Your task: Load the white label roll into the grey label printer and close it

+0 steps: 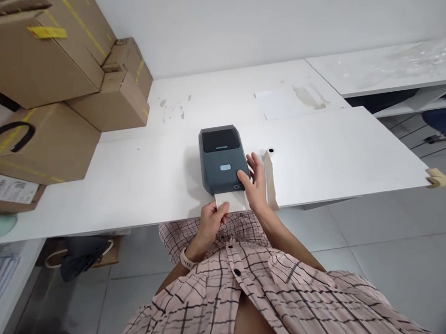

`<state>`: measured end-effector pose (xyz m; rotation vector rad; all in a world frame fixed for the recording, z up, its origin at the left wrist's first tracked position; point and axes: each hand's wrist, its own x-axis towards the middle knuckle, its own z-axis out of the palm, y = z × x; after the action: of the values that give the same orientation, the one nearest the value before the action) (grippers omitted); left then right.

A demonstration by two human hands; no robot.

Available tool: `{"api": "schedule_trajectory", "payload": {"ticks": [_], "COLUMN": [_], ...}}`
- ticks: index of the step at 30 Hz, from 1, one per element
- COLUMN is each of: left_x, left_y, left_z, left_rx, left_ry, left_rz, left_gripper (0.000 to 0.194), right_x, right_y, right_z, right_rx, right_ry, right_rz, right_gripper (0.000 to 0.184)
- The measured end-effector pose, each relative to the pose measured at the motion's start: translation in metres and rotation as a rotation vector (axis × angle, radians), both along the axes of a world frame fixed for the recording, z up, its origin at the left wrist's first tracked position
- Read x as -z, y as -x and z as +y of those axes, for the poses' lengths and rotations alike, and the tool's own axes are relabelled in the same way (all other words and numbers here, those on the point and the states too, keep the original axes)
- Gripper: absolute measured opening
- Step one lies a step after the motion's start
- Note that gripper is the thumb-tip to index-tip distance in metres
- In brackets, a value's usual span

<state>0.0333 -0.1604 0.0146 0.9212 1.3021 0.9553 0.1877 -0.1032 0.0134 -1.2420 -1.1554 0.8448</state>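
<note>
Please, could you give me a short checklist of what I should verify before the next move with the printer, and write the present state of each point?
1. Printer sits on the white table: ok.
2. Left hand has the white paper: ok; its thumb lies on top, near the front edge.
3. Right hand touches the printer: ok, at its right side.
4. White paper clear of the printer: not ok; it reaches the printer's front.
5. Cardboard boxes apart from the printer: ok; they are stacked at the left.
6. Printer switched on: cannot tell; no clear sign shows.
</note>
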Motion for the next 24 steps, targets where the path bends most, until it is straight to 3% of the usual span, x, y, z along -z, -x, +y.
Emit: {"api": "schedule_trajectory", "payload": {"ticks": [4, 7, 10, 14, 16, 19, 21, 24], "left_x": [0.011, 0.016, 0.015, 0.013, 0.013, 0.016, 0.018, 0.02], "left_y": [0.007, 0.018, 0.032, 0.044, 0.041, 0.032, 0.027, 0.025], "left_z": [0.002, -0.003, -0.004, 0.008, 0.017, 0.026, 0.028, 0.027], "left_rx": [0.055, 0.061, -0.008, -0.186, -0.227, -0.158, -0.097, -0.042], "left_ry": [0.02, -0.066, -0.184, -0.303, -0.38, -0.456, -0.46, -0.445], "left_rz": [0.027, 0.058, 0.126, 0.252, 0.289, 0.304, 0.288, 0.242], "left_gripper": [0.058, 0.055, 0.045, 0.037, 0.041, 0.06, 0.069, 0.074], "right_x": [-0.016, -0.019, -0.022, -0.037, -0.044, -0.042, -0.031, -0.009], "right_y": [0.002, 0.0, 0.001, 0.008, 0.011, 0.008, 0.001, -0.008], "right_z": [-0.002, -0.003, -0.006, -0.004, 0.0, -0.001, -0.008, -0.023], "right_rx": [0.008, -0.019, -0.053, -0.128, -0.143, -0.142, -0.106, -0.058], "right_ry": [-0.294, -0.414, -0.446, -0.413, -0.396, -0.374, -0.326, -0.123], "right_rz": [-0.44, -0.654, -0.805, -0.948, -0.95, -0.848, -0.674, -0.295], "right_gripper": [0.059, 0.06, 0.057, 0.033, 0.025, 0.023, 0.034, 0.059]}}
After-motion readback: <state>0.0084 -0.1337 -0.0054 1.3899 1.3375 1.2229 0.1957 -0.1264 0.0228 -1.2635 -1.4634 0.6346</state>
